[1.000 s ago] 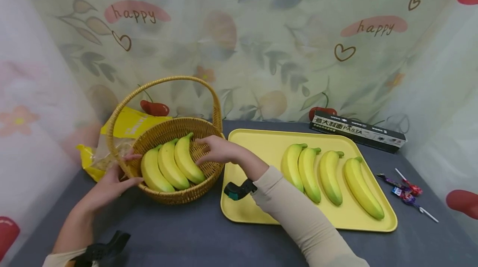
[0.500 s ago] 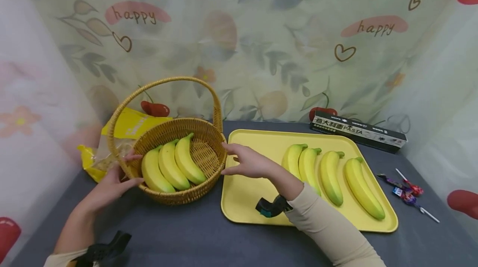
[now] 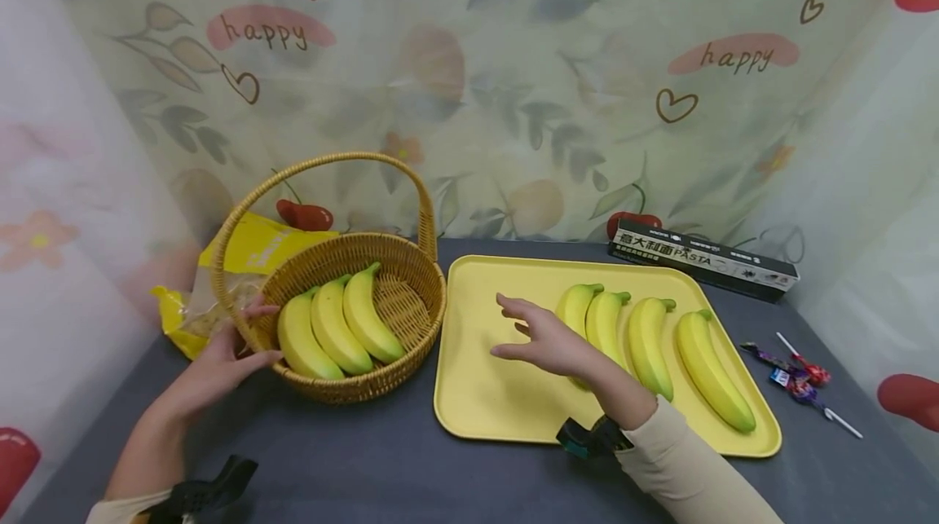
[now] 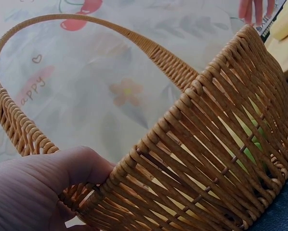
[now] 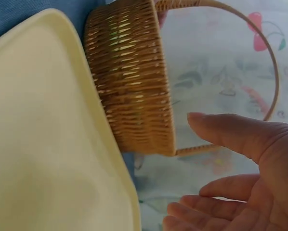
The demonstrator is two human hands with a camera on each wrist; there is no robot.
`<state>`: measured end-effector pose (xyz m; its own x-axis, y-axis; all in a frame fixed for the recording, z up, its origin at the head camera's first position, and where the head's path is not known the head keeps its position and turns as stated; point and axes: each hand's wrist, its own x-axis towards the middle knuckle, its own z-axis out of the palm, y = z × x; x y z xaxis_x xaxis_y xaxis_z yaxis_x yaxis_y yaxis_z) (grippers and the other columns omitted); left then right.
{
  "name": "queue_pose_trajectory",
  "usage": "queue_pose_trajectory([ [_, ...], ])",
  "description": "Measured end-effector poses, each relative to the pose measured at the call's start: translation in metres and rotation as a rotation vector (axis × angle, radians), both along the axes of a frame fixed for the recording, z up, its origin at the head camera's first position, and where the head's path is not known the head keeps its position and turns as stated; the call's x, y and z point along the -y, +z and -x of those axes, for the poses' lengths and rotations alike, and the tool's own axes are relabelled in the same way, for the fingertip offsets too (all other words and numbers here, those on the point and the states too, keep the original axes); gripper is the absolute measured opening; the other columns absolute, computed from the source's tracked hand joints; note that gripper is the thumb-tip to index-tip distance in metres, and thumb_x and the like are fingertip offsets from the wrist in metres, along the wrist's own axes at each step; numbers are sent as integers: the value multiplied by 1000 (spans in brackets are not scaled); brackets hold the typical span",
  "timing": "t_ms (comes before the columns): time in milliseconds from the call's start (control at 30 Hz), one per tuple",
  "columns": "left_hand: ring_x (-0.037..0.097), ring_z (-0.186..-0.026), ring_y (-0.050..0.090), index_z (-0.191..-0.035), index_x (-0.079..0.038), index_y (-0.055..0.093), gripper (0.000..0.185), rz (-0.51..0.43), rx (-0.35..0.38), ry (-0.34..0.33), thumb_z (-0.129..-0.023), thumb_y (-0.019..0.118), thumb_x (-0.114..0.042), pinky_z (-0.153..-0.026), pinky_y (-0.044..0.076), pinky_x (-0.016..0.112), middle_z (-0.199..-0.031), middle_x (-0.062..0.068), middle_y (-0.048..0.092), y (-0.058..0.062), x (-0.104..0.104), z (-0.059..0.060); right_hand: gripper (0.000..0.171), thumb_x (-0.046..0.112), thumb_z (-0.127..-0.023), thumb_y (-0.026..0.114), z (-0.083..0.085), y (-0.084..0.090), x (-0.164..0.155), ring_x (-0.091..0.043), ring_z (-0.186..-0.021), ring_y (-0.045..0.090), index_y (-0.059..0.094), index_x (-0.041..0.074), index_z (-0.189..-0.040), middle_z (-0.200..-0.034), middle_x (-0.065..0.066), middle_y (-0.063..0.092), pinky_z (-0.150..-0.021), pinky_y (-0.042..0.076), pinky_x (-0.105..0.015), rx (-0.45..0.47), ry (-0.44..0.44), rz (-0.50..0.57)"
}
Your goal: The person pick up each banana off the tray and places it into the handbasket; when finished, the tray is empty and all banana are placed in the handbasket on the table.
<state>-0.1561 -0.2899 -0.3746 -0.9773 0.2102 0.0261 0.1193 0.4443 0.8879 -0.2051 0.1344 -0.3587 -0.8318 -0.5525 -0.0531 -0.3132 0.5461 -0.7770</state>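
My left hand (image 3: 218, 367) grips the left rim of a wicker basket (image 3: 352, 390) with a tall arched handle. In the left wrist view its thumb (image 4: 81, 166) lies over the woven rim. Three yellow bananas (image 3: 339, 324) lie side by side in the basket's left part. Over the left half of a yellow tray (image 3: 495, 414), my right hand (image 3: 550, 342) hovers with nothing in it, fingers spread toward the basket. Several bananas (image 3: 649, 349) lie in a row on the tray's right half; the right hand and forearm partly cover the leftmost ones.
Behind the basket's left side lies a yellow and clear plastic bag (image 3: 253, 251). A black pasta box (image 3: 704, 259) sits behind the tray's far right corner. Wrapped lollipops (image 3: 800, 381) lie right of the tray. A printed curtain (image 3: 484, 100) hangs behind the dark table.
My right hand has drawn out of the basket and moved right, past its rim, to above the tray. The left hand, basket and bananas stay where they were.
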Motion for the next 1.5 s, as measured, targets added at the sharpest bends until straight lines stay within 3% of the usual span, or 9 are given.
queue_pose_trajectory([
  [300, 47, -128, 26, -139, 5, 25, 59, 20, -19, 9, -92, 57, -11, -77, 39, 8, -150, 31, 10, -1, -1, -1, 80, 27, -85, 68, 0, -17, -30, -34, -141, 20, 24, 0, -146, -153, -18, 23, -109, 25, -49, -26, -151, 47],
  [467, 52, -133, 17, -139, 5, 25, 59, 8, -11, 7, -92, 57, -11, -77, 37, 5, -152, 31, 2, 0, -2, -1, 82, 32, -86, 66, 0, -24, -48, -33, -142, 16, 20, 5, -148, -155, -14, 17, -111, 22, -48, 31, -285, 70],
  [633, 55, -134, 10, -139, 5, 25, 59, -9, 4, 0, -92, 57, -11, -78, 36, 3, -152, 30, -6, 0, -2, 0, 81, 27, -88, 65, 1, -31, -57, -35, -142, 14, 17, 1, -148, -155, -18, 13, -111, 20, -49, 9, -347, 63],
  [1000, 55, -134, 10, -139, 5, 26, 59, 7, 1, 1, -92, 57, -12, -78, 34, 2, -152, 30, -5, 1, -3, 0, 80, 26, -90, 61, 1, -39, -61, -36, -143, 8, 14, -2, -148, -155, -20, 10, -113, 12, -51, 23, -372, 27],
  [1267, 56, -133, 11, -138, 5, 26, 58, 17, -13, 7, -92, 57, -11, -77, 34, 2, -152, 31, -3, 2, -2, -1, 73, 15, -90, 60, 2, -46, -58, -37, -142, 12, 18, -5, -146, -153, -23, 15, -113, 14, -51, -55, -364, -1],
  [1500, 50, -130, 22, -138, 6, 26, 58, 18, -22, 16, -92, 57, -10, -77, 37, 5, -150, 32, 9, 2, -3, -2, 69, 4, -88, 59, 3, -52, -53, -39, -141, 15, 22, -8, -144, -152, -25, 19, -111, 17, -51, -112, -345, 6],
])
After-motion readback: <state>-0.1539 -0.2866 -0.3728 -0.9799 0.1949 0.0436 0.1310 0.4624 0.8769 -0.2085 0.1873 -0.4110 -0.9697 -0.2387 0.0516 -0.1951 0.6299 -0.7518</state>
